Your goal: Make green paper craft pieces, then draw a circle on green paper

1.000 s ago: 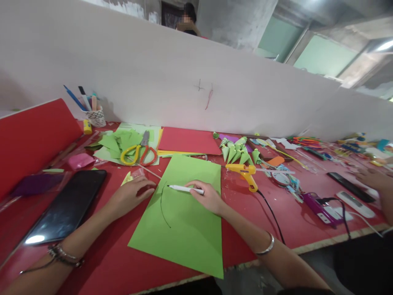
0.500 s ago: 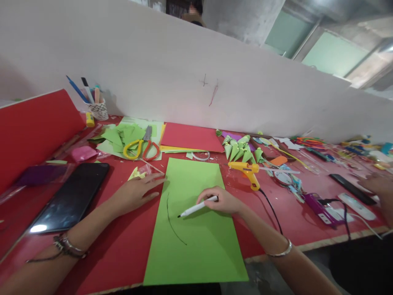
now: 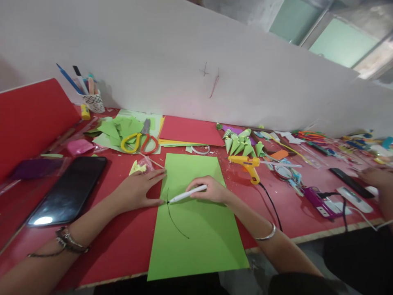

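Note:
A green sheet of paper [image 3: 202, 241] lies on the red table, its near edge hanging past the table's front. It carries a thin curved black line [image 3: 175, 223]. In my right hand [image 3: 210, 189] is a white marker [image 3: 188, 193], held slantwise, its black tip on the paper at the upper part of the line. My left hand [image 3: 139, 190] rests at the sheet's left edge with fingers spread, the thumb and fingertips touching the paper's border. Crumpled yellow paper [image 3: 138, 167] sits just beyond the left hand.
A phone [image 3: 69, 192] lies at left. Scissors [image 3: 139, 141], green scraps, a stack of coloured sheets [image 3: 192, 132] and small green paper cones [image 3: 241, 143] line the back. Right stand a yellow glue gun [image 3: 245, 164] and purple power strip [image 3: 322, 202]. Another person's hand [image 3: 376, 178] is at far right.
My right hand has moved the marker up and left, from above the sheet onto the curved line. My left thumb has shifted to the sheet's edge. The view has tilted slightly.

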`<state>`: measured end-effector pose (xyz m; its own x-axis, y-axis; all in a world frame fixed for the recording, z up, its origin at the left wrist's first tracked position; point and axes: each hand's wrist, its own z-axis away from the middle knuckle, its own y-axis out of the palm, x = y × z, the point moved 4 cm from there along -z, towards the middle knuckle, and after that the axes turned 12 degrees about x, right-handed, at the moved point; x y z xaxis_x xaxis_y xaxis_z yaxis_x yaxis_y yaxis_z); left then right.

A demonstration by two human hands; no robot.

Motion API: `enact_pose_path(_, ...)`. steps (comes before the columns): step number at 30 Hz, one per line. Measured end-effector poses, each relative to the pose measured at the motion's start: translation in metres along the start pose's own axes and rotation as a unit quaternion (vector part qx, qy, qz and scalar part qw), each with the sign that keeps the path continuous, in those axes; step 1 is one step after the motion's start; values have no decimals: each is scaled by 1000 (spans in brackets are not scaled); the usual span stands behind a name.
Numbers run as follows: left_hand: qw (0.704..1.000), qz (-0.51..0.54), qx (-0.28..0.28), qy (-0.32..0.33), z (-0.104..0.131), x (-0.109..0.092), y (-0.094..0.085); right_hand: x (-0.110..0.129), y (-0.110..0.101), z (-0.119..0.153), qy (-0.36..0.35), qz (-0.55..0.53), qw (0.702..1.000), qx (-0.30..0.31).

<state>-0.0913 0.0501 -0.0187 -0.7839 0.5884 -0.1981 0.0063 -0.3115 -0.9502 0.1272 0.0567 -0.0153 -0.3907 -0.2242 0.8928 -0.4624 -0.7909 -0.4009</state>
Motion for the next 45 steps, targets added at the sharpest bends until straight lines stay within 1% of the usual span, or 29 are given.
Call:
enact_pose_path(3, 1000, 5, 2, 10, 1, -2, -2, -2, 1, 1, 0, 5, 1000, 2)
enact_pose_path(8, 1000, 10, -4, 4, 2, -3, -4, 0, 2, 3, -14, 17, 998, 54)
enact_pose_path(11, 1000, -2, -8, 3, 2, -3, -4, -1, 2, 3, -10, 22, 996, 83)
enact_pose_path(14, 1000, -11, -11, 7, 2, -4, -5, -2, 4, 2, -2, 26, 995, 92)
enact_pose_path(16, 1000, -16, -11, 6, 2, -4, -5, -3, 5, 0, 7, 31, 998, 59)
enact_pose_path(18, 1000, -20, -11, 5, 2, -5, -6, -6, 3, -1, 29, 37, 999, -17)
enact_pose_path(21, 1000, -24, -10, 7, 3, -6, -6, -10, -4, 0, 54, 49, 986, -150)
enact_pose_path(22, 1000, -25, -10, 7, 3, -6, -6, -10, -6, 2, 52, 48, 982, -176)
enact_pose_path(23, 1000, -25, -9, 6, 3, -5, -6, -11, -8, 3, 46, 43, 981, -184)
enact_pose_path(24, 1000, -25, -9, 5, 3, -5, -6, -11, -9, 5, 37, 32, 984, -171)
enact_pose_path(25, 1000, -25, -10, 5, 2, -5, -6, -11, -9, 5, 28, 20, 989, -143)
enact_pose_path(28, 1000, -22, -16, 8, 2, -4, -5, -6, -3, 6, -11, 21, 999, -26)
enact_pose_path(29, 1000, -21, -18, 9, 1, -4, -5, -4, 0, 6, -25, 37, 999, 0)
enact_pose_path(30, 1000, -19, -19, 9, 1, -4, -5, -1, 2, 6, -35, 56, 998, 15)
enact_pose_path(32, 1000, -14, -22, 6, 1, -3, -4, 0, 5, 4, -33, 84, 996, 12)
enact_pose_path(33, 1000, -11, -23, 4, 0, -3, -4, -1, 5, 2, -20, 88, 996, -8)
enact_pose_path(34, 1000, -9, -23, 3, 0, -2, -4, -4, 3, 1, -1, 89, 995, -42)
enact_pose_path(36, 1000, -5, -22, 5, 0, -2, -3, -10, -5, 2, 41, 94, 984, -142)
enact_pose_path(37, 1000, -3, -22, 6, 0, -1, -3, -13, -11, 4, 55, 98, 973, -200)
enact_pose_path(38, 1000, -2, -20, 6, 0, -1, -3, -15, -16, 6, 61, 99, 960, -253)
enact_pose_path(39, 1000, -2, -20, 6, 0, -1, -3, -16, -20, 9, 59, 96, 950, -290)
enact_pose_path(40, 1000, -1, -21, 6, 0, -1, -4, -16, -23, 11, 51, 86, 948, -303)
enact_pose_path(41, 1000, 0, -21, 5, 0, -1, -4, -16, -23, 12, 39, 70, 954, -290)
enact_pose_path(42, 1000, 1, -22, 5, 0, -2, -4, -15, -21, 12, 29, 53, 965, -254)
enact_pose_path(44, 1000, 4, -25, 5, 1, -2, -5, -11, -12, 9, 15, 32, 988, -151)
enact_pose_path(45, 1000, 5, -27, 4, 1, -2, -5, -8, -7, 7, 10, 33, 994, -106)
